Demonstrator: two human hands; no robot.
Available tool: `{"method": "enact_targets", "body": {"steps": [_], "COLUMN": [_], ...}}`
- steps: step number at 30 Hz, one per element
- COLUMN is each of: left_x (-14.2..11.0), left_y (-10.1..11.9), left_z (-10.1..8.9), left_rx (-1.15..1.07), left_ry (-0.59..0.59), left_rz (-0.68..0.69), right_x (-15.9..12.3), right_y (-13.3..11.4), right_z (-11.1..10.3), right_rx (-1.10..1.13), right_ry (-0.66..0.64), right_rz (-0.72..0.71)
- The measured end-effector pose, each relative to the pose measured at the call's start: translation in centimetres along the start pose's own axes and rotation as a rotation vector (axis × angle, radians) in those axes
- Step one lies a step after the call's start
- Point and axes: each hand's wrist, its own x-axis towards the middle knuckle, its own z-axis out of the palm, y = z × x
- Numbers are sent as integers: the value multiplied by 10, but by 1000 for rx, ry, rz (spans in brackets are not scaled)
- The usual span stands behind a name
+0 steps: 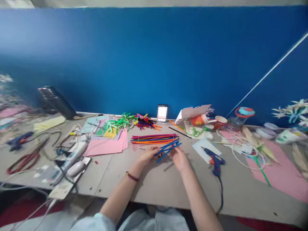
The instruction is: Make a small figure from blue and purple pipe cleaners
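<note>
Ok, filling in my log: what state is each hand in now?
Left hand: closed, holding the left ends of long, thin blue craft stems.
Right hand: fingers curled at their right ends; grip cannot be told.

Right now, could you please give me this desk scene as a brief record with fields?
Left hand: the left hand holds thin blue rods near their left ends
Right hand: the right hand holds the same rods near their right ends
Behind hands: a long bundle of red, purple and orange rods
Right side: a dark blue glue gun, its nozzle over a pale blue paper sheet
Left side: pink paper sheets; red-handled scissors
</note>
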Motion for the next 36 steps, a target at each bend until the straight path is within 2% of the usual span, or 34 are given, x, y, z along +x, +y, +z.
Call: {"method": "enact_targets", "body": {"steps": [5, 10, 16, 20, 23, 31, 36], "left_x": [1, 0, -7, -7, -7, -7, -5], "left_y": [-5, -5, 9, 10, 10, 7, 6], "left_z": [2, 4, 9, 11, 11, 8, 7], "left_rx": [22, 129, 177, 165, 145, 106, -24], "left_ry": [-7, 5, -111, -115, -125, -131, -46], "left_rz": [32, 16, 48, 61, 15, -59, 30], "right_x": [0, -4, -11, -17, -17, -7, -4], "right_y": [1, -2, -10, -16, -20, -22, -29], "right_z": [1, 8, 19, 24, 24, 11, 6], "right_rx": [-62, -103, -150, -131, -146, -191, -107], "right_ry": [-33, -7, -4, -23, -43, 133, 266], "right_rz": [-22, -77, -85, -87, -119, -163, -223]}}
